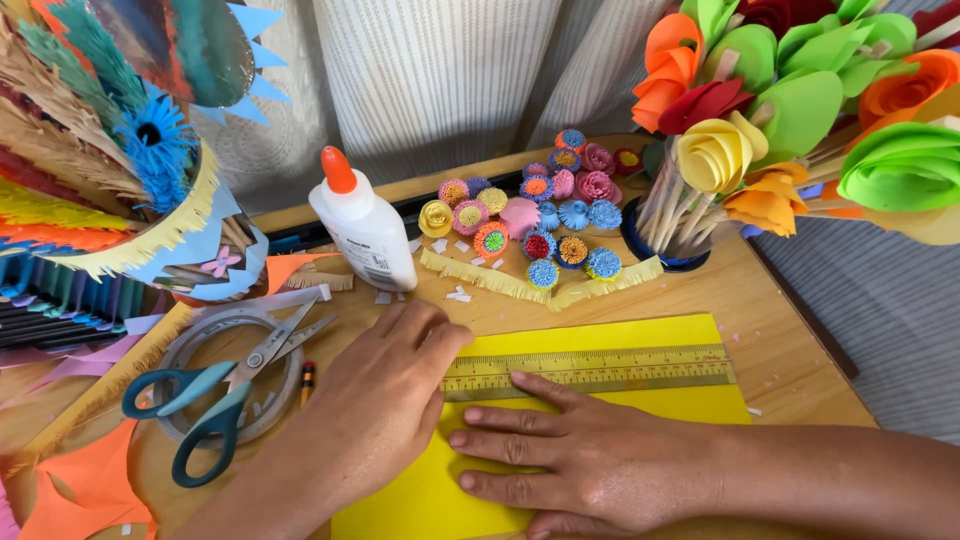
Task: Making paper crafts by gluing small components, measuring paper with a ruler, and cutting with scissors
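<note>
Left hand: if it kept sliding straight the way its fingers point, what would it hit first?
The left hand points up and right, fingertips at the end of the ruler on the yellow paper. Going straight on, it would probably first meet the yellow fringed paper strip, then the small rolled paper flowers; depth is unclear.

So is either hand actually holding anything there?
Nothing gripped: the left hand presses the ruler's left end, the right hand lies flat on the yellow paper.

Wooden desk [800, 370] fills the middle; pale ribbed curtain [450, 80] hangs at twelve o'clock, grey striped fabric [890, 300] at three, bright even light.
</note>
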